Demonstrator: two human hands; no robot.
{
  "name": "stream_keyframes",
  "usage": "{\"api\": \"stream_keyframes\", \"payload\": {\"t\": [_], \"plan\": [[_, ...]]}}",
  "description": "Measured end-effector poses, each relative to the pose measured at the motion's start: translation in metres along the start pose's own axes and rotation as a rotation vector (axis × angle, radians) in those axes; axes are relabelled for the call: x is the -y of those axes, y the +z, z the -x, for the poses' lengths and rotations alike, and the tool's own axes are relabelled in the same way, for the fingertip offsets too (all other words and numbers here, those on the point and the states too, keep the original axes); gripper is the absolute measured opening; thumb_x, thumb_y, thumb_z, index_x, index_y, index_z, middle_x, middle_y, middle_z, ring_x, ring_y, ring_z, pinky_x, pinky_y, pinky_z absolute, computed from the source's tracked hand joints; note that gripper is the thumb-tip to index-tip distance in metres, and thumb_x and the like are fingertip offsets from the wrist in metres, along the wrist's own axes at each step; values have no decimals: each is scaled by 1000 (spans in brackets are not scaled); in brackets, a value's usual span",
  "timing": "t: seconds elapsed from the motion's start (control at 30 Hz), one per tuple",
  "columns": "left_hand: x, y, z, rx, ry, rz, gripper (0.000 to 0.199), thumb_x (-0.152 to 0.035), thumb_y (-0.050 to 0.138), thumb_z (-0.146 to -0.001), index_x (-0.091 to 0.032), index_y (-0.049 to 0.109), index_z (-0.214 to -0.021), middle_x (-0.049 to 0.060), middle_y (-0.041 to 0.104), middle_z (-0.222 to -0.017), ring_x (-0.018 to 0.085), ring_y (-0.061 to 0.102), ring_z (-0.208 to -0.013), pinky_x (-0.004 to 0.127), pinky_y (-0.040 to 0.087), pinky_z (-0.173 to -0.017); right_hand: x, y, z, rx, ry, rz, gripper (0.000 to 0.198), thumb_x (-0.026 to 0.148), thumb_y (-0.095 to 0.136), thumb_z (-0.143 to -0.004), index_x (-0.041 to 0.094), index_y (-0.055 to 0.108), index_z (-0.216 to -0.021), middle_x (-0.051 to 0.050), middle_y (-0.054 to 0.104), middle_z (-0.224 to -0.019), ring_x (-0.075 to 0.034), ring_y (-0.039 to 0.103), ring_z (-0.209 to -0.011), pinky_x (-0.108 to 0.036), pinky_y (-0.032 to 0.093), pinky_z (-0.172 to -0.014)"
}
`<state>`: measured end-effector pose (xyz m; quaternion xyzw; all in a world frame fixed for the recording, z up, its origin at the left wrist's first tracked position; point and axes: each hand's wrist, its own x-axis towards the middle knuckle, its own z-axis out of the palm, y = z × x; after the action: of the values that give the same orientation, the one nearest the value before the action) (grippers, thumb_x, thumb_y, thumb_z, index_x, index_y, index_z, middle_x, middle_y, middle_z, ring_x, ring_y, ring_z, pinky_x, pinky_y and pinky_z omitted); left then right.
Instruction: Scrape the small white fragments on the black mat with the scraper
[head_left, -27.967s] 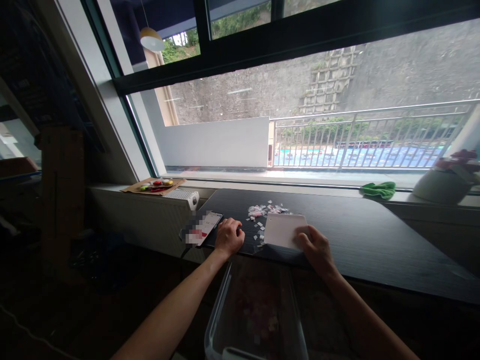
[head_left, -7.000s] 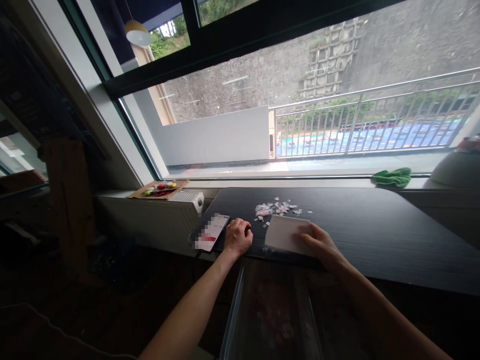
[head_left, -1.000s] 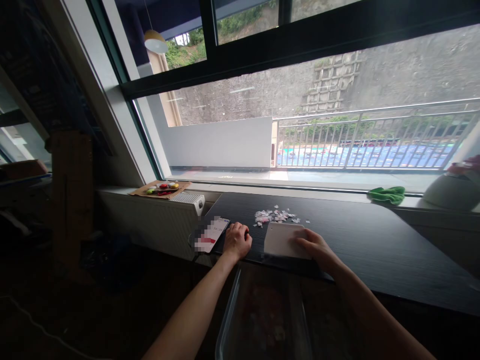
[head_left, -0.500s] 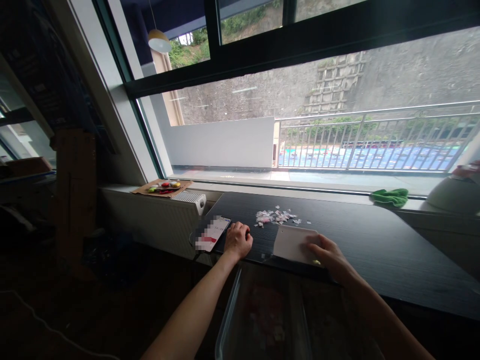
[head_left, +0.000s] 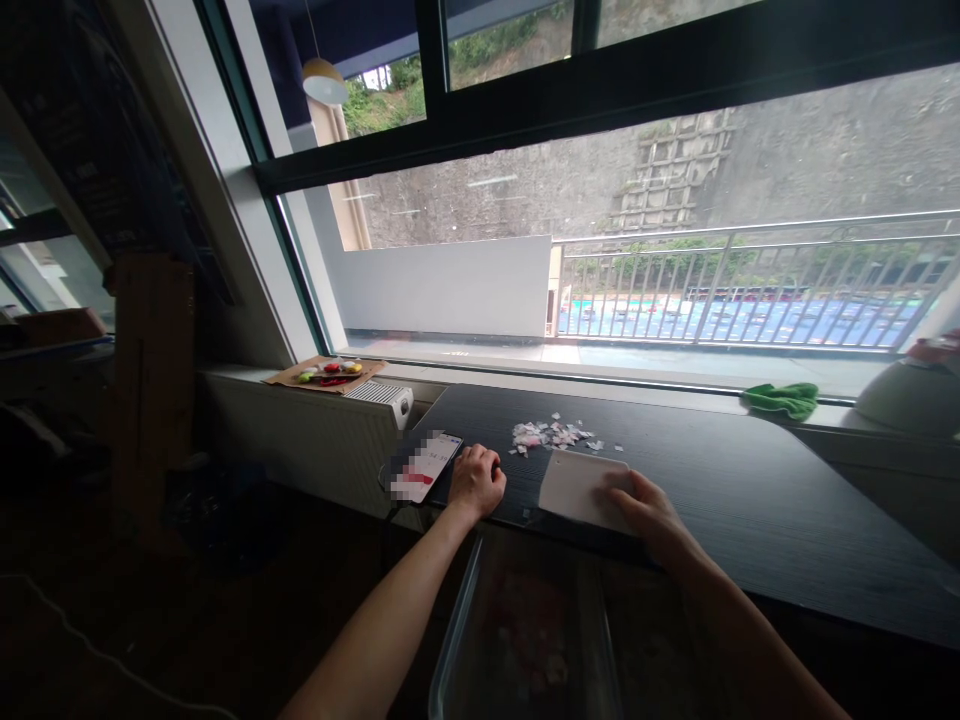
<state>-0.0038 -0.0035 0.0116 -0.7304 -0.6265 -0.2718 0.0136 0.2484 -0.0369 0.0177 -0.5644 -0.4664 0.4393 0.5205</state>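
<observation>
White card [head_left: 576,487]: at the near edge of the counter [head_left: 750,480]; since 0.5 s ago it has shifted slightly left, and the pale bit that showed by its near right corner is out of sight.
Card's long axis: left to right, roughly along the near edge, the right end slanting a little toward the person; the free end points at the left hand [head_left: 478,482]; 1 small hole marks the far left corner.
Right hand [head_left: 651,508]: thumb and fingers pinch the card's right end; slightly blurred.
Left hand: rests on the counter, fingers curled in; whether it holds anything, I cannot tell.
Paper scraps [head_left: 551,434]: heaped just beyond the card; the loose ones seen left of the card 28 s ago are gone, so the heap now looks like the main batch left on the counter; 1 stray scrap [head_left: 618,448] lies to its right.
Clear bin [head_left: 455,617]: below the near edge; pale and pinkish bits show dimly inside.
Phone [head_left: 433,463]: just left of the left hand; partly pixelated.
Green cloth [head_left: 781,400]: on the windowsill, well apart from the hands.
</observation>
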Motion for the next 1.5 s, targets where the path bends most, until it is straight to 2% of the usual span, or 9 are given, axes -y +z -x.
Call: {"api": "stream_keyframes", "payload": {"t": [0.17, 0.37, 0.57, 0.87, 0.97, 1.1, 1.27, 1.37, 1.5], "plan": [[-1, -1, 1, 1, 2, 1, 14, -17, 53, -79, -20, 64, -88, 7, 62, -97, 22, 55, -97, 35, 43, -88, -1, 2, 2, 80, 0, -19, 26, 33, 69, -62, 22, 68, -85, -3, 74, -81, -23, 69, -74, -33, 55, -64], [-1, -1, 0, 2, -6, 0, 14, -16, 53, -78, -21, 63, -87, 7, 62, -96, 22, 55, -97, 36, 43, -87, 2, 10, -4, 53, -29, 26, 25, 30, 70, -62, 21, 67, -85, -3, 74, -81, -23, 69, -75, -34, 56, -66], [-1, -1, 0, 12, -3, -4, 14, -18, 53, -80, -19, 64, -88, 7, 62, -96, 22, 54, -97, 35, 43, -88, 2, 15, 1, 171, -15, 1, 26, 32, 71, -61, 20, 68, -84, -2, 73, -78, -21, 68, -73, -32, 54, -66], [-2, -2, 1, 11, -6, 0, 14, -17, 53, -80, -20, 63, -89, 6, 62, -98, 22, 54, -98, 35, 42, -89, -4, 1, 2, 141, 0, -5, 30, 37, 69, -63, 21, 68, -88, -4, 74, -84, -24, 69, -77, -35, 56, -66], [-2, -1, 0, 13, -10, 2, 14, -17, 53, -79, -20, 63, -89, 6, 62, -97, 22, 54, -97, 35, 42, -88, -4, -5, -5, 36, -67, -5, 30, 38, 70, -64, 22, 66, -90, -4, 74, -85, -25, 69, -79, -37, 56, -71], [-1, 1, 0, 14, -15, 3, 14, -17, 53, -78, -22, 63, -87, 6, 62, -96, 22, 54, -98, 36, 42, -87, 10, -4, -23, -117, -178, 98, 28, 41, 69, -71, 23, 65, -93, -6, 74, -88, -26, 70, -85, -40, 57, -77], [1, 1, 1, -8, -12, -20, 12, -18, 53, -79, -21, 62, -86, 6, 62, -95, 23, 53, -99, 38, 39, -91, 37, 33, -50, -24, -255, 140, 18, 28, 65, -78, 21, 63, -93, -9, 75, -96, -24, 70, -91, -38, 58, -78], [2, 1, 1, -2, -7, -19, 12, -19, 52, -80, -20, 62, -86, 7, 62, -95, 23, 53, -100, 38, 40, -90, 48, 48, -59, -5, -287, 199, 12, 20, 60, -81, 20, 63, -92, -9, 76, -92, -23, 71, -89, -39, 57, -77], [1, 2, 1, 1, -12, -21, 13, -18, 52, -79, -20, 62, -87, 7, 62, -96, 23, 53, -99, 37, 40, -89, 52, 26, -50, -11, -303, 316, 11, 19, 64, -77, 21, 65, -87, -8, 76, -86, -24, 70, -79, -40, 57, -70]]}}
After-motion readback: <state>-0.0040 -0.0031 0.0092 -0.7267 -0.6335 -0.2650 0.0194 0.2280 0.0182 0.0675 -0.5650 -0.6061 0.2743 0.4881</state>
